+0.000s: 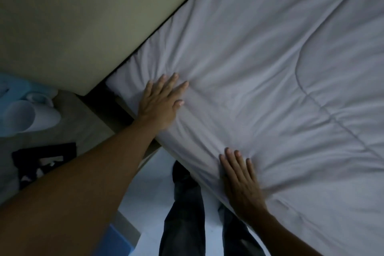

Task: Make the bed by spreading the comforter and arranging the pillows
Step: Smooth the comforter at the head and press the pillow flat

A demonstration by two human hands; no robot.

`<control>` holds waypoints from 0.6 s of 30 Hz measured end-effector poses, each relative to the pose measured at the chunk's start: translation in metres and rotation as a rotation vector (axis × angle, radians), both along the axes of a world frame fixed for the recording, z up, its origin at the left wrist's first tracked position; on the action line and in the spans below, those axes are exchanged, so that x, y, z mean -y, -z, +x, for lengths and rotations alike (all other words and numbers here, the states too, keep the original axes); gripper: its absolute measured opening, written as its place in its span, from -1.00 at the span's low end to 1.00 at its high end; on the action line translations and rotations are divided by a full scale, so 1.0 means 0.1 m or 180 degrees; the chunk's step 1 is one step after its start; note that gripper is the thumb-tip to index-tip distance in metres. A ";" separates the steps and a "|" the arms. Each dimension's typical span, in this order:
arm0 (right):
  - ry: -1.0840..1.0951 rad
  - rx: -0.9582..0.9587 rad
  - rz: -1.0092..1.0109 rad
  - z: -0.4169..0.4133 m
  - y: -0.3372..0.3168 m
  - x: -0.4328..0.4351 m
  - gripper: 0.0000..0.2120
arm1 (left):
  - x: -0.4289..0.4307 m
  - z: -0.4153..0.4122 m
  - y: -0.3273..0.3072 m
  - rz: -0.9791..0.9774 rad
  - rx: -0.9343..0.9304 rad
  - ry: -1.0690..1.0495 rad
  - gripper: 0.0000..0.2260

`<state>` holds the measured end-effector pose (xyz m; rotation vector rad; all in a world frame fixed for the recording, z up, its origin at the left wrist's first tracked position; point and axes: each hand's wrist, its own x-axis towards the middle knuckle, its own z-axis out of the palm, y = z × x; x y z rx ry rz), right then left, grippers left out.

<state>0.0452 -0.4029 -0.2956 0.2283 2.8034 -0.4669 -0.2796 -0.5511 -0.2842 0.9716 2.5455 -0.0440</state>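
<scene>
White comforter, both hands (flat) near its edge

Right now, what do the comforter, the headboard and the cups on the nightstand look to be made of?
Comforter: soft white woven fabric, matte, padded; stitched quilting lines and wrinkles radiate from both flat hands, left hand and right hand.
Headboard: smooth beige panel, matte, possibly upholstered or laminate; cannot tell.
Cups: glossy white, likely ceramic, though blurred.
Nightstand: grey-brown, faint grain, probably wood laminate.
</scene>
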 end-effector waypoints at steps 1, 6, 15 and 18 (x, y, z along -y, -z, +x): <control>0.0012 0.0109 -0.0141 0.14 -0.05 0.00 -0.19 | -0.05 0.02 -0.08 -0.0136 0.0104 -0.0093 -0.51; 0.0773 -0.0037 -0.1115 0.77 -0.47 -0.07 -0.36 | -0.39 0.20 -0.74 -0.0322 0.0620 -0.0011 -0.49; 0.2105 -0.0777 -0.0965 1.01 -1.58 -0.59 -0.41 | -1.27 1.44 -2.15 0.0028 0.1395 0.0484 -0.52; 0.2352 -0.0888 -0.0913 1.39 -1.91 -0.78 -0.40 | -1.58 2.01 -2.56 0.0222 0.1477 0.0602 -0.56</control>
